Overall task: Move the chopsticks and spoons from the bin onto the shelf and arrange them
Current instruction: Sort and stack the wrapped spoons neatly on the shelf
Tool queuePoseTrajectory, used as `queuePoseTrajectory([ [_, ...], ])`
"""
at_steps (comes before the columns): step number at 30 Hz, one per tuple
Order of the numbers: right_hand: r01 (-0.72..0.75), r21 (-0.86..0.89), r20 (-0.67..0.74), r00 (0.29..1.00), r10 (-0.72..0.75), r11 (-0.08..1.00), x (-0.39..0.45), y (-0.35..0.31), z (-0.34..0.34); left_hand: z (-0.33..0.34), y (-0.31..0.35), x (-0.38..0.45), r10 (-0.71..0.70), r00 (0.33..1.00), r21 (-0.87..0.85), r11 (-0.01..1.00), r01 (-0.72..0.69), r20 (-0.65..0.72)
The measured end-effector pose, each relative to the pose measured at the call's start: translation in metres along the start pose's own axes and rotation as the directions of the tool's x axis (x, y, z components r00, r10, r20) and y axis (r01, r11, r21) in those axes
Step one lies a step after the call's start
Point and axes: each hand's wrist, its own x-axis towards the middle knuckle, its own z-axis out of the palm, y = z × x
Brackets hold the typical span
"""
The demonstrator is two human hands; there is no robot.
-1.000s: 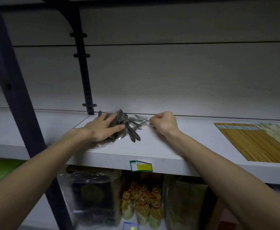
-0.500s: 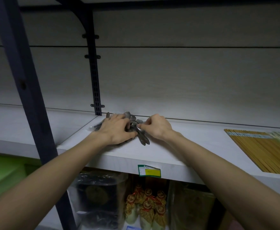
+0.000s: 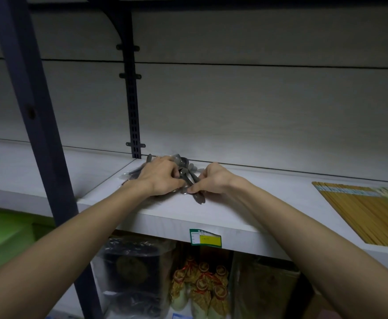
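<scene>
Left hand (image 3: 159, 174) and right hand (image 3: 213, 179) outstretched, fingers (image 3: 194, 188) curled on spoons (image 3: 188, 173)

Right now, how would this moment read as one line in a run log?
step: arranging spoons | left hand: gripping pile | right hand: pinching a spoon | place: shelf | chopsticks: laid at right

Two hands, the left hand (image 3: 162, 176) and the right hand (image 3: 213, 180), meet at one cluster of metal spoons (image 3: 189, 178) near the back edge of the shelf (image 3: 246, 203); the spoons overlap too much to count, though at least three show. One flat batch of wooden chopsticks (image 3: 370, 215), too many and too fine to count, lies toward the shelf's right end. One price label (image 3: 205, 237) hangs on the shelf's front edge.
</scene>
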Motion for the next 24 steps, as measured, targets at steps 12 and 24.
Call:
queuePoseTrajectory([
  [12, 0.096, 0.169, -0.228, 0.972, -0.056, 0.981, -0.012, 0.017, -0.013, -0.010, 0.012, 0.002, -0.022, 0.968, -0.244, 0.969, -0.041, -0.251],
  [24, 0.227, 0.626, -0.450, 0.886, 0.108, 0.746, -0.070, 0.084, -0.088, 0.000, 0.083, 0.001, 0.055, 0.955, -0.540, 0.814, -0.212, -0.293],
])
